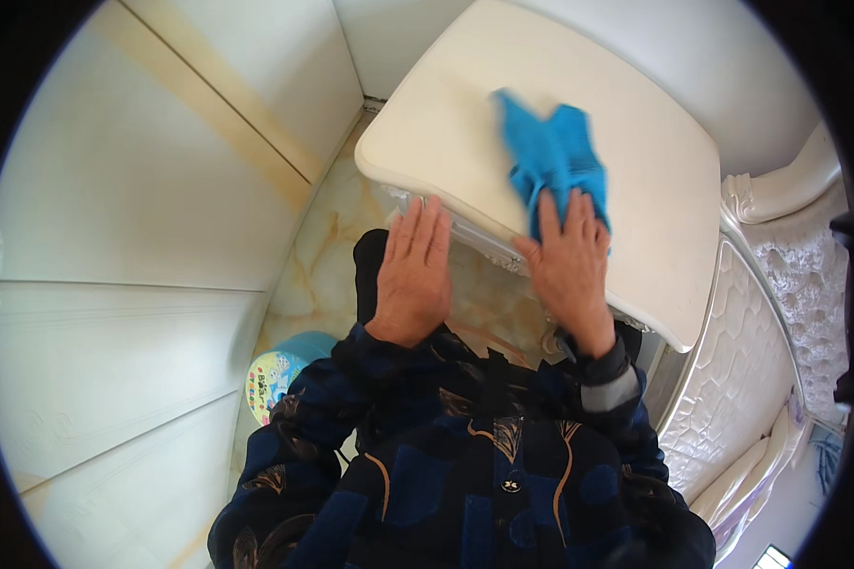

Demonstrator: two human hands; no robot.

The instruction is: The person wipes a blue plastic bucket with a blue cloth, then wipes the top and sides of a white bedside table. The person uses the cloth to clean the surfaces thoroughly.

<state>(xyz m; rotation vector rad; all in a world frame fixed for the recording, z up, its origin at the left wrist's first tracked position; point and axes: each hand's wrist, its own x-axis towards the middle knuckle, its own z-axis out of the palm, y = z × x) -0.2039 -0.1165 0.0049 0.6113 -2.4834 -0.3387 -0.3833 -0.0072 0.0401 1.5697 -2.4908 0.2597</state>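
Note:
A cream-coloured nightstand [655, 178] with a smooth, rounded-edge top stands before me. On its top lies a crumpled blue cloth [551, 153], slightly blurred. My right hand [569, 267] has its fingers on the near end of the cloth, pressing it against the surface, with the thumb by the front edge. My left hand [418, 274] holds nothing. Its fingers are stretched out flat, with the tips at the nightstand's front edge, left of the cloth; the thumb is hidden. Carved silver trim shows below the edge between my hands.
White wall panels [149, 178] rise at the left. A round blue container [285, 377] with a cartoon-printed face stands on the marbled floor [327, 249]. To the right is a bed with a quilted mattress [729, 348] and a tufted headboard [800, 284]. A wall backs the nightstand.

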